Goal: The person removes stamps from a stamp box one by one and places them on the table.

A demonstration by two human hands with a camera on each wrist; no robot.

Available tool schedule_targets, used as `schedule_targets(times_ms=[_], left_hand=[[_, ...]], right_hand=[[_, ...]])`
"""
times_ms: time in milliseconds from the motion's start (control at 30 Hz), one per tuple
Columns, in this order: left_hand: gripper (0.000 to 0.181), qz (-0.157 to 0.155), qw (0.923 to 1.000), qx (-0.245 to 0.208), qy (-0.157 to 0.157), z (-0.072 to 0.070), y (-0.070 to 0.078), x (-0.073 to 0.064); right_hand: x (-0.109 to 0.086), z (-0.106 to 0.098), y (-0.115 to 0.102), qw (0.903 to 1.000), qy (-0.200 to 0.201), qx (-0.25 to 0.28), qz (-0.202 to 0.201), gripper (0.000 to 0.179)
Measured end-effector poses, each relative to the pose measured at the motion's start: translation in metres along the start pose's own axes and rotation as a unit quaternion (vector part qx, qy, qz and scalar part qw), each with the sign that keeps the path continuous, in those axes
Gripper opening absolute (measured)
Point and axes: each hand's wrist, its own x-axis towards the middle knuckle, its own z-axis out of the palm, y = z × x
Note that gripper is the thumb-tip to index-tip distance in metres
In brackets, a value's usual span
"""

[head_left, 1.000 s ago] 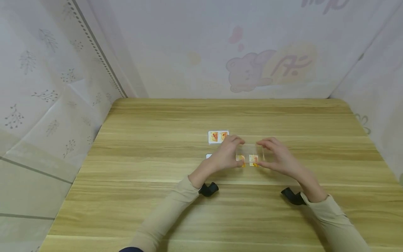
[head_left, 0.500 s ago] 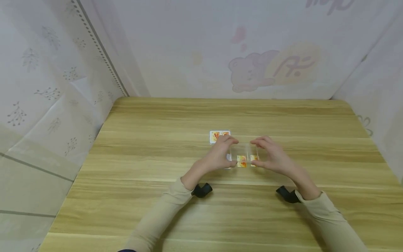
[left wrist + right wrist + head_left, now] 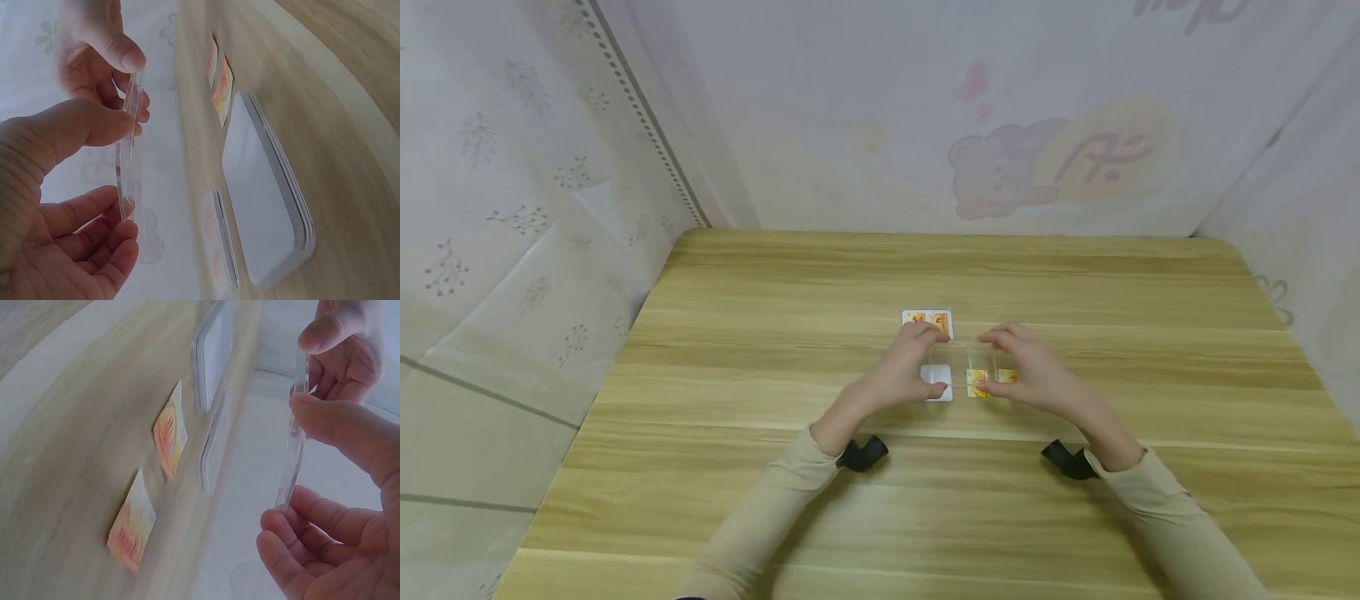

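Note:
A thin clear plastic panel [image 3: 957, 358] is held level above the table between both hands. My left hand [image 3: 897, 364] pinches its left end, thumb on the near edge and fingers at the far edge. At the other end my right hand [image 3: 1036, 368] pinches it the same way. Below the panel's left part lies a white rounded rectangular piece [image 3: 256, 194], with stacked layers showing along its side. Two small paper squares with orange food prints, one [image 3: 170, 434] nearer the white piece and the other [image 3: 132, 525] farther right, lie on the wood.
Behind the left hand lies a rounded white-bordered rectangle [image 3: 945, 321] with two orange pictures. Black curved pieces [image 3: 863, 454] stick out by both wrists. The wood-grain table [image 3: 790, 283] meets a pale printed curtain [image 3: 850, 125] at the back.
Both hands have shifted left with the clear panel, from over the paper squares to over the white piece. The white piece and the right-hand paper square now show more. Both grips look the same.

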Motion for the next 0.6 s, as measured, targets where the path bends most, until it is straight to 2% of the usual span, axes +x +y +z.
schedule_targets(times_ms=[133, 333, 600], left_hand=[[0.061, -0.001, 1.0000, 0.003, 0.003, -0.003, -0.004, -0.005], [0.061, -0.006, 0.9999, 0.013, 0.001, -0.006, -0.009, -0.011], [0.061, -0.020, 0.9997, 0.008, -0.007, -0.007, -0.014, -0.020]], right_hand=[[0.004, 0.004, -0.004, 1.0000, 0.000, 0.001, -0.004, 0.058], [0.009, 0.010, -0.011, 0.9999, -0.011, 0.006, 0.012, 0.061], [0.015, 0.022, -0.017, 0.9997, -0.013, -0.012, 0.016, 0.060]])
